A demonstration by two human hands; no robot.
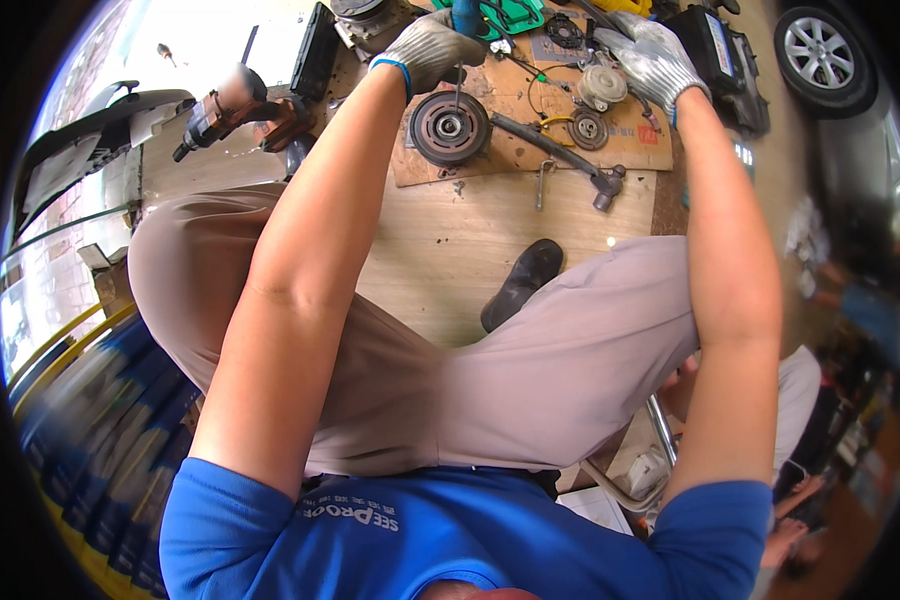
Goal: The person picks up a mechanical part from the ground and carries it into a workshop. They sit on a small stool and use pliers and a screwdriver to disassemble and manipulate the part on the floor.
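My left hand (432,52), in a grey-white knit glove with a blue cuff, is closed around a blue-handled tool (464,17) resembling a screwdriver. A thin metal shaft drops from below that hand to a round black slotted pulley (449,129) lying on cardboard. Farther right, my right hand (652,58), gloved the same way, has a dark rod-like tool (598,14) running in between its fingers; the rod's far part lies beyond the picture's upper edge. Below that hand are a pale round metal part (602,88) and a smaller ring-shaped disc (588,129).
A hammer (570,160) lies across the cardboard (530,172), beside a small T-shaped metal tool (542,184). Cordless power tools (232,115) are at the left. A dark case (708,55) stands right of my right hand; a car wheel (822,60) is beyond. Another person sits at lower right.
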